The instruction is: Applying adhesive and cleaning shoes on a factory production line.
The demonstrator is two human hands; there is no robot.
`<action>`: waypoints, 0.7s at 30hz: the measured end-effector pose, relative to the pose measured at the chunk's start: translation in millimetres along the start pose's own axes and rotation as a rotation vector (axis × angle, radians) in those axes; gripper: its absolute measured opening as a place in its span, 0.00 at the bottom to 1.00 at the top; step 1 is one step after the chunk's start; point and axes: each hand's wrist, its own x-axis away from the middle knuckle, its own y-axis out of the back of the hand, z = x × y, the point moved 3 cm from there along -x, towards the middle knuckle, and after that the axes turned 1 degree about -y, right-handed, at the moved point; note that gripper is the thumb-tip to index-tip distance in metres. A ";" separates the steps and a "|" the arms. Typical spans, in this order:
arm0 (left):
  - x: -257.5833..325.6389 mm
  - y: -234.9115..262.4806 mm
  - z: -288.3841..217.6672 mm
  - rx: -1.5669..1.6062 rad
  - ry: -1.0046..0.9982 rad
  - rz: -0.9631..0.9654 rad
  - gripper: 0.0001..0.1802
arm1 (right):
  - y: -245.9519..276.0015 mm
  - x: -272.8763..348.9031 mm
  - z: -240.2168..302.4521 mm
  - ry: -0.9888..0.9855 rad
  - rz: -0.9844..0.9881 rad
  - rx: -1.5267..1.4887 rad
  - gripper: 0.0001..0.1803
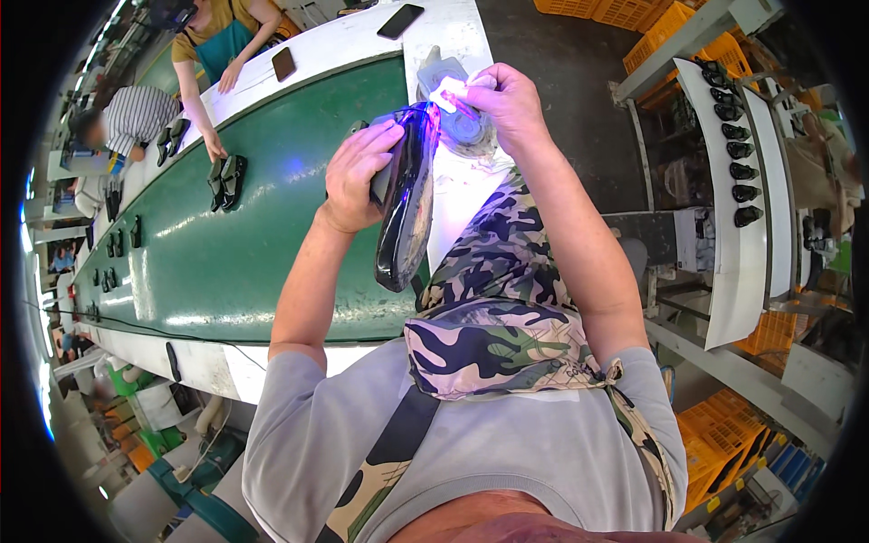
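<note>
Your left hand [358,176] is clamped on a glossy black shoe [407,204], while your right hand [507,104], at its one o'clock, pinches a white cloth [450,92] above the green conveyor table [253,244].

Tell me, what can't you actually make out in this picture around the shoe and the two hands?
Head view:
- Shiny black shoe: its inner side is covered by the left hand.
- Small white thing in the right hand: too small to identify, partly wrapped by fingers.
- Grey object on the bench: mostly hidden behind the right hand.
</note>
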 end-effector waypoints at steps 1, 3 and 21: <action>1.1 -0.1 0.1 0.000 0.000 0.002 0.27 | -1.9 2.2 1.3 -0.013 -0.006 0.008 0.08; 2.0 -0.5 2.0 0.005 -0.002 -0.012 0.28 | -2.2 4.9 0.0 -0.009 -0.010 0.010 0.08; 24.4 -16.4 14.4 -0.129 0.208 0.087 0.33 | -23.3 41.1 31.1 0.034 0.180 0.018 0.10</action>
